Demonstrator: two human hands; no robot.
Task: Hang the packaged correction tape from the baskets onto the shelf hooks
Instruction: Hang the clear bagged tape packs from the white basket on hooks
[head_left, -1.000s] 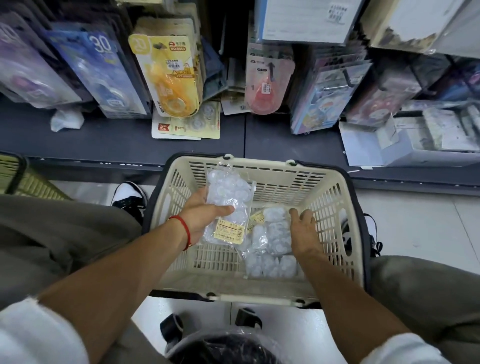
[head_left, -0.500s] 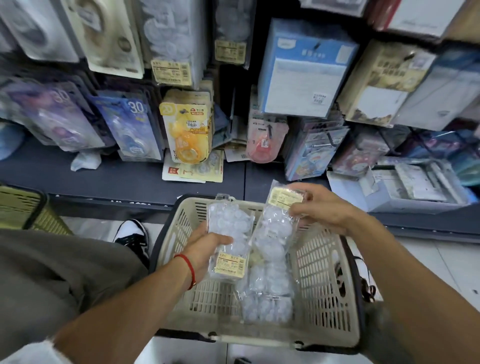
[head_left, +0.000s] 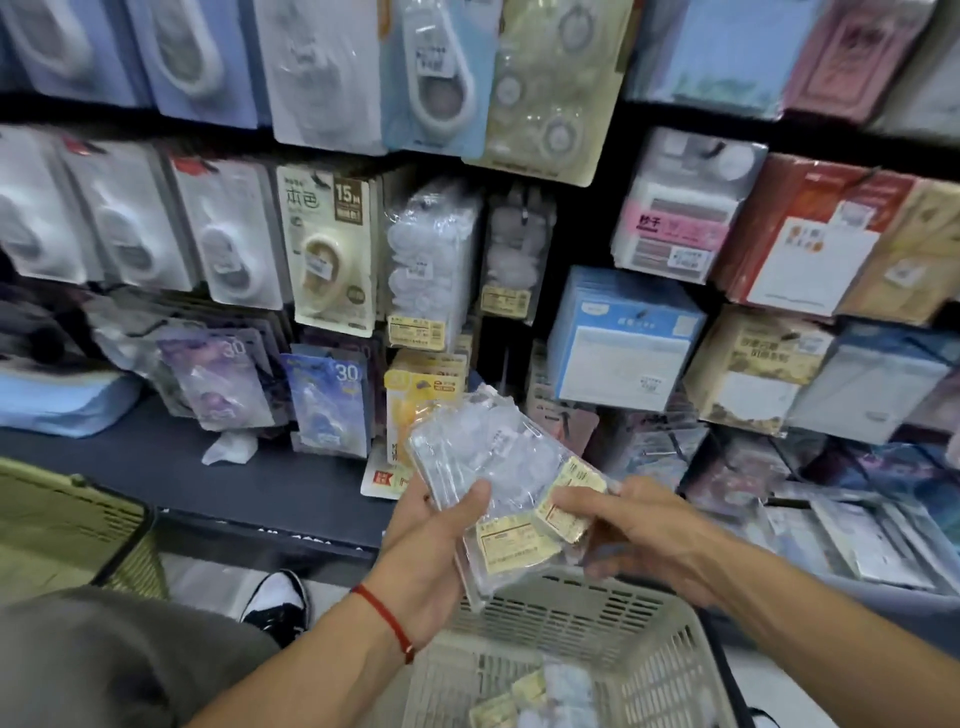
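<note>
Packs (head_left: 498, 467) of correction tape are sitting stacked above the basket (head_left: 597, 618), below the matching hung packs (head_left: 431, 260). The left hand (head_left: 431, 551) is gripping the stack from its left edge, thumb curled over the face. The right hand (head_left: 639, 535) is pinching the labelled lower ends from the right. The stack's long axis is tilting up and to the left, label ends low, so the hang-hole ends are probably pointing toward the hooks. More packs (head_left: 535, 696) are lying in the basket. The left hand is nearer the shelf.
</note>
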